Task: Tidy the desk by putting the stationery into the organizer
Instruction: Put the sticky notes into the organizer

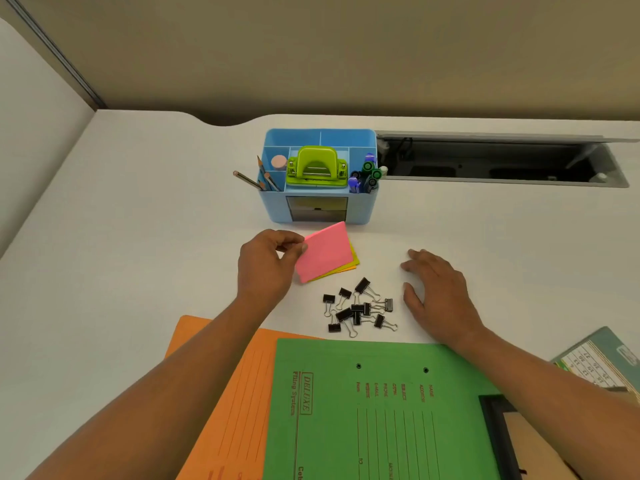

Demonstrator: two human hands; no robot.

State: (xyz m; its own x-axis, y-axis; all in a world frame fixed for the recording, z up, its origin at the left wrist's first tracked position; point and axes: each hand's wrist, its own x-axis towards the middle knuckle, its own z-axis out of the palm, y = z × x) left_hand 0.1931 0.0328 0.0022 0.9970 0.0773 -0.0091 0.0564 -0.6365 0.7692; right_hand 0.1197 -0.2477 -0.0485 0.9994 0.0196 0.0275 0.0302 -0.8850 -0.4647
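A blue desk organizer (pixel 277 206) stands at the back of the white desk, holding a green hole punch (pixel 316 168), pencils (pixel 265 178) on its left and markers (pixel 367 174) on its right. In front of it lies a stack of sticky notes (pixel 325 254), pink on top with yellow and orange beneath. My left hand (pixel 266 265) pinches the pink pad's left edge, tilting it up. Several black binder clips (pixel 358 308) lie scattered just nearer to me. My right hand (pixel 440 292) rests flat on the desk to the right of the clips, holding nothing.
A green folder (pixel 363 410) lies over an orange folder (pixel 228 393) at the desk's near edge. A calendar booklet (pixel 599 358) sits at the right edge. An open cable tray (pixel 485 164) runs behind and right of the organizer.
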